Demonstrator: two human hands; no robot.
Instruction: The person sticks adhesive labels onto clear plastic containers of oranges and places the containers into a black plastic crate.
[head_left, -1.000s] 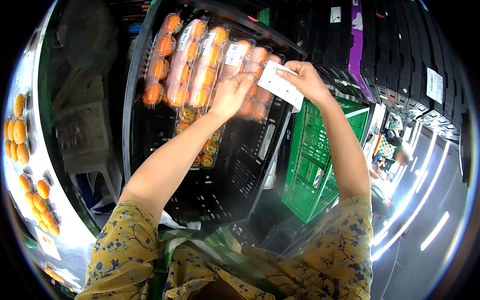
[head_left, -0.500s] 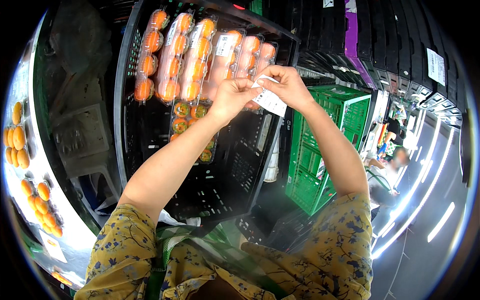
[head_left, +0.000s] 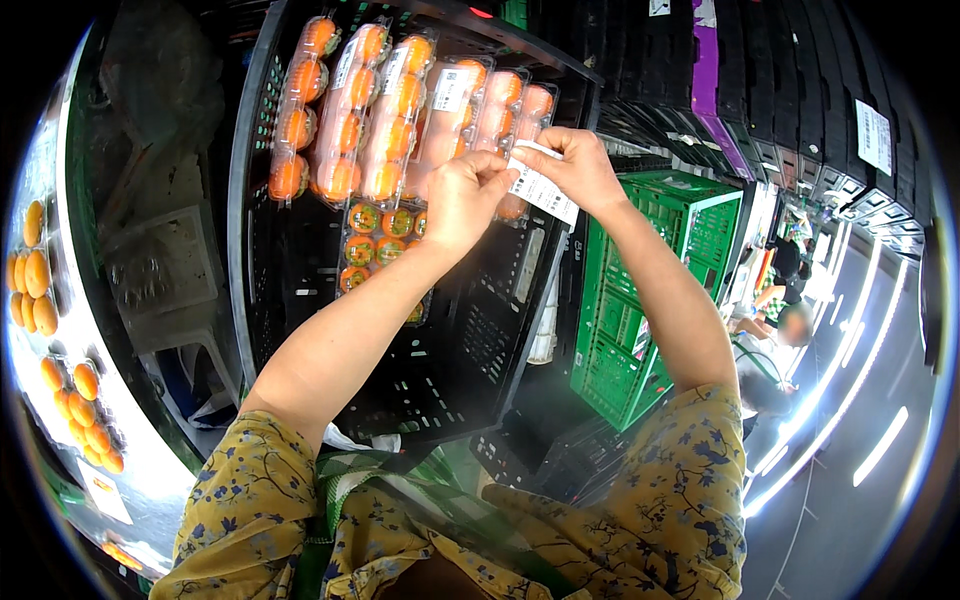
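From where I'm standing, the right hand is pinching the white label strip between thumb and fingers, and the left hand is pinching its left end, each grip closed on it. The strip is hanging over the black crate by its right edge, near the rightmost clear fruit pack. Holding only the margins and tensioning gently should be keeping it uncreased.

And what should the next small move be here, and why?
Probably the left hand should gently peel at the edge of the white printed sheet while the right hand steadies it: both hands' fingertips meet at its upper-left end, and several fruit packs nearby bear white labels.
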